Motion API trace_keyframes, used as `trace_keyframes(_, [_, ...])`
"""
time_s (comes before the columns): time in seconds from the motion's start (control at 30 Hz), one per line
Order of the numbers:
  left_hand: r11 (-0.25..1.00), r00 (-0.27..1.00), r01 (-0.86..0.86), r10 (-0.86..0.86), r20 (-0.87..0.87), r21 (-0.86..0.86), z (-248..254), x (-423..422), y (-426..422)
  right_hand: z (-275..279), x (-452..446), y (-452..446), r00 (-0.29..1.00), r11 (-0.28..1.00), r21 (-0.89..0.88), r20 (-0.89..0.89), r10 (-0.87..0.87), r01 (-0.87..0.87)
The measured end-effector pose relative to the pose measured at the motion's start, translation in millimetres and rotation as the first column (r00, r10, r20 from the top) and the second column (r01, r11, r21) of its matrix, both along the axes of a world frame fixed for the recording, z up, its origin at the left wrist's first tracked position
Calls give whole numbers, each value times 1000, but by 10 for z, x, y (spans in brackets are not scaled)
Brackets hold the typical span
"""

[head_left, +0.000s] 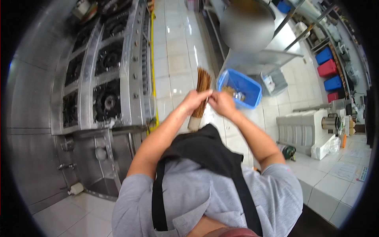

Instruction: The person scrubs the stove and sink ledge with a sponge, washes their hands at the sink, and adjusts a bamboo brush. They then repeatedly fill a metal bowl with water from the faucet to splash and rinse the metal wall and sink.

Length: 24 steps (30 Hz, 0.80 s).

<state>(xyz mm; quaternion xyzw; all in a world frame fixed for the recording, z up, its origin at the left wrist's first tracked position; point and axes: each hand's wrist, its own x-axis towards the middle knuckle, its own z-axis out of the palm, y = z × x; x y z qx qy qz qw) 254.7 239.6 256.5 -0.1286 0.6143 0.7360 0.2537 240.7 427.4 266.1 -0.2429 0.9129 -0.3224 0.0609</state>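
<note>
My left hand (194, 100) is wrapped round a bamboo stick brush (203, 81), a bundle of thin brown sticks with a pale band round its lower end. The brush stands roughly upright in front of my black apron (193, 146). Close against the left thumb, my right hand (222, 102) has its fingers pinched together at the side of the bundle. Whatever lies between those fingers is too small to make out. Just beyond the right hand sits a blue bin (254, 89) with brownish scraps and some light-coloured waste inside.
A steel stove (125, 79) with several burners lines the left, with a yellow pipe (153, 71) along its front. A large metal pot (247, 25) stands on a steel table ahead. A grey container (276, 82) is beside the bin. White boxes (298, 132) are at the right.
</note>
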Motion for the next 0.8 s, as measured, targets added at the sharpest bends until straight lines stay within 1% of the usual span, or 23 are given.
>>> trace_keyframes(0.03, [1000,1000,-21,21,-2,9,-6,12,14,-98,12,-13,1000,999,-23,13,-24,24])
trace_keyframes(0.07, [999,999,-41,41,-8,20,-30,34,36,-113,57,-64,996,994,-60,25,-88,90])
trace_keyframes(0.13, [995,996,-86,87,-25,48,-140,32,39,-113,98,-145,993,988,-107,5,-114,114])
trace_keyframes(0.17, [994,995,-98,99,-19,40,-136,32,36,-109,120,-184,991,986,-100,18,-135,136])
trace_keyframes(0.2, [993,994,-113,113,-6,31,-127,39,25,-131,129,-219,991,989,-76,-29,-130,128])
trace_keyframes(0.27, [991,991,-132,132,-3,1,-142,53,0,-82,175,-277,990,985,-120,-41,-132,126])
trace_keyframes(0.3, [990,990,-140,140,27,-1,-160,58,-23,-75,199,-294,991,985,-127,-52,-126,119])
trace_keyframes(0.33, [989,987,-149,149,59,-2,-184,62,-44,-68,218,-293,993,987,-134,-72,-94,84])
trace_keyframes(0.4, [989,988,-142,143,50,-29,-247,91,-91,-42,217,-257,994,989,-141,-97,-58,44])
trace_keyframes(0.47, [990,988,-138,140,69,-41,-224,161,-124,35,234,-170,992,992,-39,-48,115,-117])
trace_keyframes(0.5, [988,988,-138,142,64,-69,-222,185,-126,71,252,-153,994,994,16,-33,104,-104])
trace_keyframes(0.53, [988,987,-140,145,71,-69,-244,203,-112,61,261,-164,994,994,16,-27,107,-107])
trace_keyframes(0.6, [981,989,-147,146,-12,-124,-310,213,-53,28,250,-202,991,993,58,-84,105,-100])
trace_keyframes(0.63, [970,980,-201,198,-36,-137,-361,197,-29,-16,263,-217,982,992,-21,-146,123,-128])
trace_keyframes(0.7, [957,980,-199,192,-51,-209,-403,191,-81,-88,203,-211,981,986,55,-112,160,-155])
trace_keyframes(0.73, [940,987,-144,113,-117,-308,-438,175,-137,-217,166,-200,998,997,33,-21,66,-66])
trace_keyframes(0.77, [933,981,-149,100,-164,-328,-396,191,-124,-311,116,-197,985,998,-56,170,-9,18])
trace_keyframes(0.8, [933,981,-149,96,-171,-329,-266,219,-112,-379,39,-151,935,977,-205,353,23,53])
